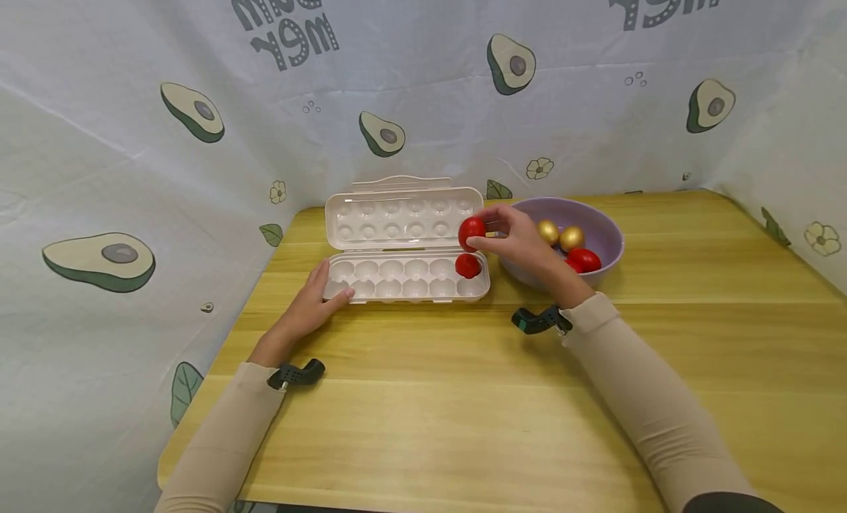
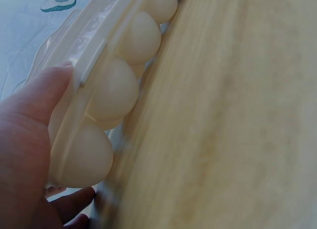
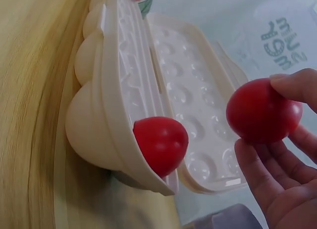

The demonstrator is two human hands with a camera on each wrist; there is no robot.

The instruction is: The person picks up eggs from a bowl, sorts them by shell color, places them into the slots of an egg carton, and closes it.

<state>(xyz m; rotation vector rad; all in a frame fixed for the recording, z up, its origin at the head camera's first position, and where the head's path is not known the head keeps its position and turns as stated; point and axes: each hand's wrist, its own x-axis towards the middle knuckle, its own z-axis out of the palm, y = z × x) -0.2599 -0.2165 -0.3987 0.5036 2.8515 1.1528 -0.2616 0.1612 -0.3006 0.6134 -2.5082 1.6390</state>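
Note:
A white plastic egg carton lies with its lid swung back. One red egg sits in the back row's right-end cup, and the cups left of it hold nothing. My right hand pinches another red egg between thumb and fingertips, above the carton's right end by the lid hinge. At the opposite end, my left hand grips the carton, its thumb on the rim and fingers curling below the cups.
Right of the carton stands a purple bowl holding gold eggs and red eggs. All of it rests on a wooden table. An avocado-print cloth hangs behind and along the sides.

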